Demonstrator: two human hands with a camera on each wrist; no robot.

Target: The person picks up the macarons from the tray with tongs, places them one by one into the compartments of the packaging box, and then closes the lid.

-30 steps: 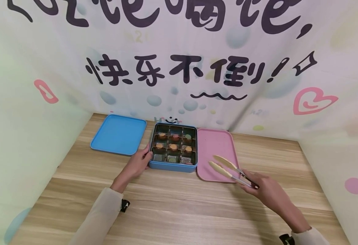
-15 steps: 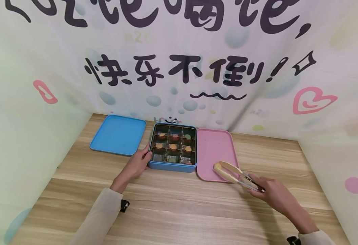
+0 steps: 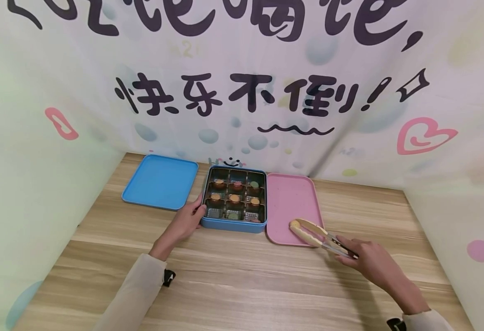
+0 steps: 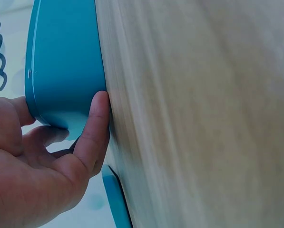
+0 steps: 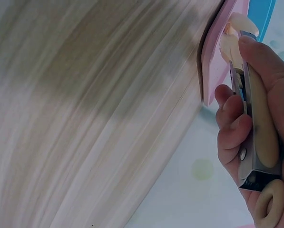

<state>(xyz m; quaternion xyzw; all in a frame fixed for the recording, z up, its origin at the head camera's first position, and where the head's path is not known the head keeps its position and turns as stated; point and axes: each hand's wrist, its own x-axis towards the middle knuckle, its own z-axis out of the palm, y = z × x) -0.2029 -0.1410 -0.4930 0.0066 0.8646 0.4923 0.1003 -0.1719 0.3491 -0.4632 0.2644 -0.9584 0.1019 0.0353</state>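
Note:
My left hand (image 3: 187,217) holds the left side of a blue tin box (image 3: 233,225) at its front corner. In the left wrist view, the thumb of my left hand (image 4: 46,161) lies at the box's rim and the fingers against its wall. The box's dark divided insert (image 3: 221,176) bears several small round orange, red and green cookies (image 3: 234,198). My right hand (image 3: 370,259) grips beige-tipped tongs (image 3: 308,236) over the front of a pink tray (image 3: 287,197). At the tong tips shows a small round yellowish piece (image 3: 295,224), perhaps a cookie, partly hidden.
A blue lid (image 3: 161,181) lies on the wooden table (image 3: 242,280) left of the box. The pink tray adjoins the box's right side. A printed curtain (image 3: 225,124) hangs close behind, and pale walls stand at both sides.
Since a second ago, the tongs have shifted slightly right and toward the front, and their tips have come closer together around the yellowish piece. My left hand and the box stay put.

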